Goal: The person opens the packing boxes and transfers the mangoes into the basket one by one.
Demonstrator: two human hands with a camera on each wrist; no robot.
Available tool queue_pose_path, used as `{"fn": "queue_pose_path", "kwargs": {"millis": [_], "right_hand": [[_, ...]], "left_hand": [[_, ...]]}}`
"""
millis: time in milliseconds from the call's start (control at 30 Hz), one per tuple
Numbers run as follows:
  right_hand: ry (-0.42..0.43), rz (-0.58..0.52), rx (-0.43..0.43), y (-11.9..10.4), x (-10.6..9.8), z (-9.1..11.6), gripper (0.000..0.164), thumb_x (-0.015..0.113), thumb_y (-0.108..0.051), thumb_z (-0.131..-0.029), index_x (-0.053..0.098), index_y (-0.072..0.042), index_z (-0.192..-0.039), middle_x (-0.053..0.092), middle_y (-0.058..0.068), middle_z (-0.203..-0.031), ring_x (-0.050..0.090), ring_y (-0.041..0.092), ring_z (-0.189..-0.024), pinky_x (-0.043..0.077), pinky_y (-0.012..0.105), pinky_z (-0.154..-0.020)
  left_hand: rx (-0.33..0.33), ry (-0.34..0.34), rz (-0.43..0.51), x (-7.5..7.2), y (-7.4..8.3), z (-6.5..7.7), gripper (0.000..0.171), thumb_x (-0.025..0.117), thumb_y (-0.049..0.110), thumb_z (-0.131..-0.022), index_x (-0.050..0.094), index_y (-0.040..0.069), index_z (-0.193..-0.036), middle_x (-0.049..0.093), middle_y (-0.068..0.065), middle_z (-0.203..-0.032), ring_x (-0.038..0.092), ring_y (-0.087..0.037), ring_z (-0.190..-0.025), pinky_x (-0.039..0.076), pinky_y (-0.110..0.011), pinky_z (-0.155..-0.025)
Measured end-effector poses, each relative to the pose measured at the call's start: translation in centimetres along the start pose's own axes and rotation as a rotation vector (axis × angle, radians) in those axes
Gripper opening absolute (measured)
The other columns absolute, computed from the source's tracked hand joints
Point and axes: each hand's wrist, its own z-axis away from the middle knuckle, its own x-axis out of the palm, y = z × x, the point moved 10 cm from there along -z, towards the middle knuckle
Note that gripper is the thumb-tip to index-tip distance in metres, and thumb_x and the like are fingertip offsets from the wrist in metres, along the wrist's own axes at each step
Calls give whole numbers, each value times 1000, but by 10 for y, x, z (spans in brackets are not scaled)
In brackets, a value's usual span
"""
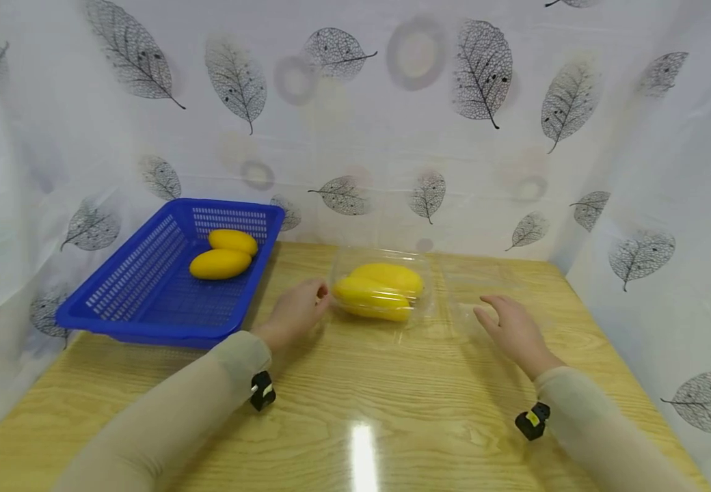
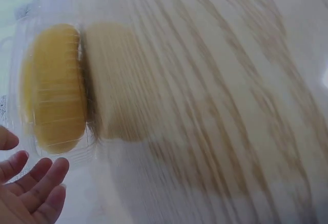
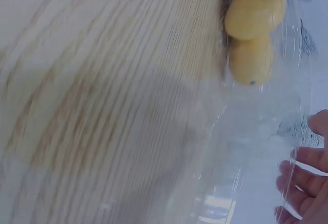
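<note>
A clear plastic clamshell box (image 1: pixel 426 307) lies unfolded on the table, with two yellow mangoes (image 1: pixel 380 304) in its left half. Its transparent lid (image 1: pixel 460 277) extends to the right. My left hand (image 1: pixel 299 309) is at the box's left side, fingertips close to the rim; in the left wrist view its fingers (image 2: pixel 51 180) are relaxed and spread beside the box. Over the lid, my right hand (image 1: pixel 513 333) has thumb and fingers apart, with nothing gripped. In the right wrist view the fingers (image 3: pixel 302 183) overlap the lid's outer edge.
A blue plastic basket (image 1: pixel 165 328) stands at the left, holding two more mangoes (image 1: pixel 223 263). Behind the wooden table (image 1: pixel 331 410) hangs a white curtain (image 1: pixel 355 137) printed with leaves, which also runs along both sides.
</note>
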Motion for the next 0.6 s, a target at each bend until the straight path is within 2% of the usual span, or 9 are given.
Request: {"fn": "queue_pose_path", "kwargs": {"millis": [133,233,300,367,433,533,600], "right_hand": [[117,-40,-75,-21,-4,2,41,50,-25,-97,51,2,-128,52,23,-124,49,39,-111,43,56,-86],[217,-61,-158,-41,-9,7,32,52,-19,-96,58,-1,-122,61,15,-109,57,29,-93,50,45,-70],[232,-67,-185,-53,-8,10,28,53,-16,-95,60,-2,-118,65,11,-101,59,23,-85,51,38,-63],[194,-105,-176,-59,-1,10,26,54,-13,-94,62,-1,-116,66,9,-95,61,19,-78,51,34,-60],[116,-165,-129,-59,10,8,26,53,-11,-94,61,0,-116,67,10,-93,63,19,-75,52,31,-60],[-17,-236,-51,-55,30,7,27,52,-10,-95,59,3,-118,66,13,-95,64,21,-73,53,30,-60],[-106,-261,-21,-54,42,8,32,50,-11,-96,55,6,-122,65,15,-96,64,21,-72,52,30,-58]], "left_hand": [[-131,-43,234,7,-12,0,13,47,20,-97,55,10,-99,57,-4,-88,54,-19,-77,46,-32,-67],[-184,-49,413,15,-16,-1,12,45,15,-97,51,5,-100,57,-9,-90,58,-24,-79,48,-32,-67],[-221,-52,539,21,-20,-2,10,44,12,-97,47,3,-100,58,-14,-91,60,-28,-80,51,-34,-68],[-268,-57,637,27,-24,-3,10,42,11,-98,44,1,-100,57,-16,-92,62,-32,-81,53,-36,-70],[-322,-68,714,32,-27,-2,12,40,11,-98,42,0,-101,56,-18,-92,62,-34,-81,54,-38,-71],[-390,-99,748,39,-31,0,19,39,15,-99,42,-2,-106,56,-19,-93,63,-31,-79,54,-34,-64],[-413,-123,749,42,-32,1,24,39,18,-99,45,-5,-107,57,-19,-94,64,-26,-76,53,-29,-60]]}}
